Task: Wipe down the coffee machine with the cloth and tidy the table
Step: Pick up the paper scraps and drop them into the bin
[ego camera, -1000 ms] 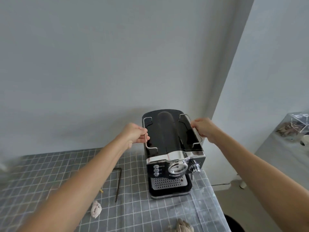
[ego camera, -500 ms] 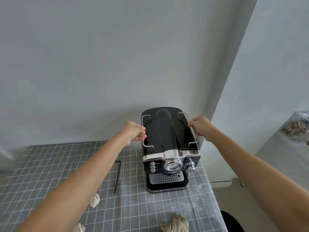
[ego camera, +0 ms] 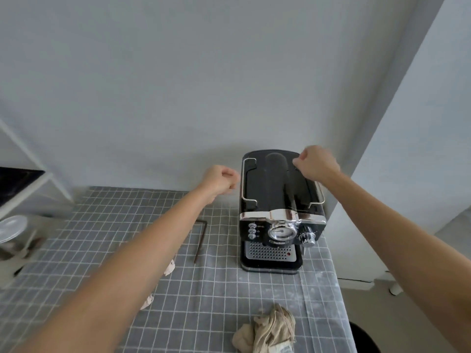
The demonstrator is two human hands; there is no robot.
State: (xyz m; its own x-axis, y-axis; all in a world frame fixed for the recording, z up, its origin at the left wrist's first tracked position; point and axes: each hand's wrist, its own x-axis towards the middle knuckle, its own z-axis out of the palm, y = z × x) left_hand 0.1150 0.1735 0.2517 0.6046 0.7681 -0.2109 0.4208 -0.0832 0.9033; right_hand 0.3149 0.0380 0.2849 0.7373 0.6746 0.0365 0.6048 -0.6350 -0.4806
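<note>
A black and chrome coffee machine (ego camera: 274, 189) stands at the table's far right corner, close to the wall. My left hand (ego camera: 220, 178) is curled into a fist just left of the machine's left top rail, a small gap between them. Above the back of the right top rail hovers my right hand (ego camera: 316, 164), fingers curled, hiding that part of the rail; nothing shows in it. A crumpled beige cloth (ego camera: 267, 329) lies on the table near the front edge, below the machine.
The table wears a grey checked tablecloth (ego camera: 216, 289). A thin brown L-shaped rod (ego camera: 200, 240) lies left of the machine. Two small crumpled scraps (ego camera: 169, 267) (ego camera: 147, 301) lie partly under my left forearm. A white shelf (ego camera: 38, 184) stands left, a black bin (ego camera: 364, 337) at lower right.
Both hands gripped the machine's top rails before; the left hand has now come off its rail and the right has risen toward the back. The view has dropped, showing more table and cloth.
</note>
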